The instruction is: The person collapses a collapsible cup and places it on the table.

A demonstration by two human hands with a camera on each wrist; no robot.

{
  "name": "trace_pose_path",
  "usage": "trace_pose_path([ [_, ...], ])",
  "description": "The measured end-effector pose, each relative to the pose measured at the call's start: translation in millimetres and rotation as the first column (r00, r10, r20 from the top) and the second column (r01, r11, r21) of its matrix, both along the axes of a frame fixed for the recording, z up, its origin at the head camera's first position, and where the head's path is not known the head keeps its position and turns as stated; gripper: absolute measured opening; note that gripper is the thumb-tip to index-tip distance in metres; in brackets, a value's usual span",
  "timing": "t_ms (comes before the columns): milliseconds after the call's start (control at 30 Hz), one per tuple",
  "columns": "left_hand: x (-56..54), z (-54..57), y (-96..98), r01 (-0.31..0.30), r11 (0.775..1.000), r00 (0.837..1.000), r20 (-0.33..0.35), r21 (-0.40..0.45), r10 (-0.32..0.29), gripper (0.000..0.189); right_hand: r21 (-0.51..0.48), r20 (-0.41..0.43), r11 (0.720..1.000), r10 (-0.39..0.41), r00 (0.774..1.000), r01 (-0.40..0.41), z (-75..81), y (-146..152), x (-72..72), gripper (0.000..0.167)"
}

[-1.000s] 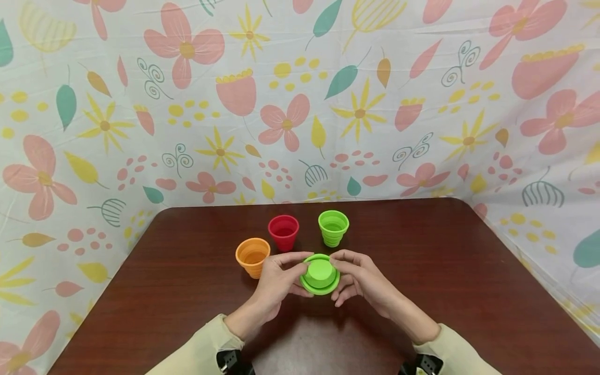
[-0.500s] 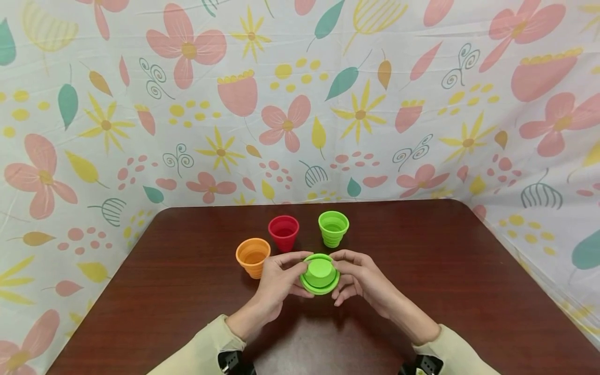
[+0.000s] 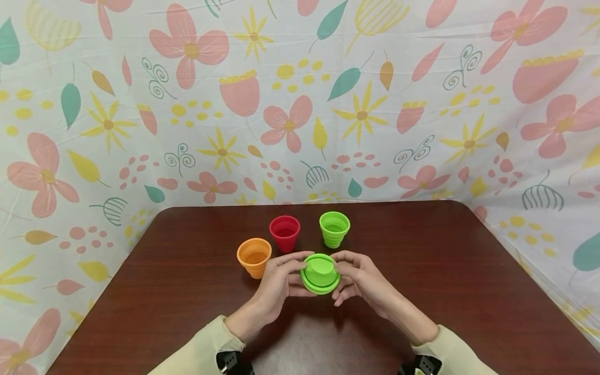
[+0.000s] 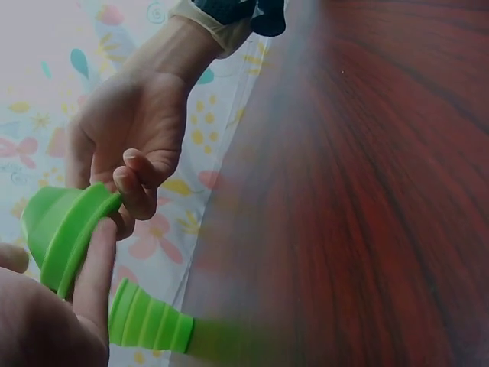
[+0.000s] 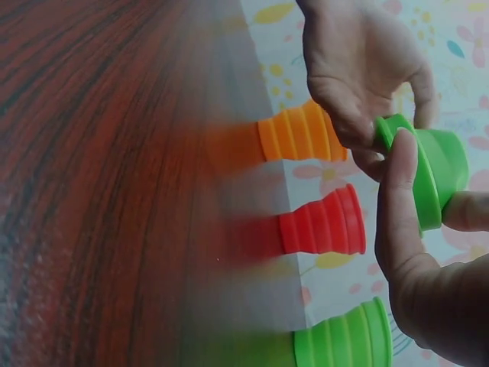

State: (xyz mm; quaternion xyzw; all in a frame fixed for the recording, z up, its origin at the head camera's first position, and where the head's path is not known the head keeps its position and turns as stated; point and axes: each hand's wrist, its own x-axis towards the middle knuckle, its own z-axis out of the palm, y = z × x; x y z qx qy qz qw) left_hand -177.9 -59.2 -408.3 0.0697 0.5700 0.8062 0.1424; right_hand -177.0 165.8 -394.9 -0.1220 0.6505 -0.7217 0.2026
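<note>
A bright green collapsible cup (image 3: 321, 273), partly folded, is held above the table with its small base facing up toward the head camera. My left hand (image 3: 276, 284) grips its left side, thumb on the stepped wall and fingers at the rim. My right hand (image 3: 363, 281) pinches the right side the same way, lower fingers loosely curled. In the left wrist view the folded green cup (image 4: 69, 229) shows a wide rim with a finger beneath it. The right wrist view has the same cup (image 5: 432, 172) between both hands, clear of the tabletop.
Beyond the hands stand an orange cup (image 3: 254, 258), a red cup (image 3: 285, 233) and another green cup (image 3: 334, 229), all unfolded and upright on the dark brown table (image 3: 422, 250). A flowered cloth (image 3: 300, 104) hangs behind the table's far edge.
Both hands stay nearly in place around the folded green cup. The left thumb and fingers have shifted slightly on its edge. The standing cups have not moved.
</note>
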Motion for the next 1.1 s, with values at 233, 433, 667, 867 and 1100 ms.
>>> trace_pose_path([
  [233,0.1,1.5,-1.2,0.025,1.000,1.000,0.011,0.018,-0.026,0.045,0.020,-0.025,1.000,-0.016,1.000,0.017,-2.2,-2.0,2.2,0.039],
  [433,0.9,1.2,-0.6,0.000,1.000,1.000,-0.002,0.003,0.000,0.044,0.024,-0.065,1.000,-0.007,0.998,0.008,-4.2,-2.5,1.8,0.038],
  [667,3.5,-0.7,0.8,-0.038,0.999,0.998,-0.052,-0.036,0.036,0.042,0.017,-0.061,1.000,0.008,0.998,-0.007,-3.8,-3.1,2.4,0.043],
  [867,3.1,-1.8,2.4,-0.058,0.997,0.995,-0.088,-0.053,0.053,0.042,-0.071,-0.019,0.996,0.054,0.998,-0.055,-1.5,-1.1,1.9,0.051],
  [1100,2.8,-3.1,4.0,-0.074,0.995,0.996,-0.061,-0.063,0.071,0.042,-0.098,-0.008,0.993,0.071,0.997,-0.071,-1.1,1.0,0.6,0.053],
])
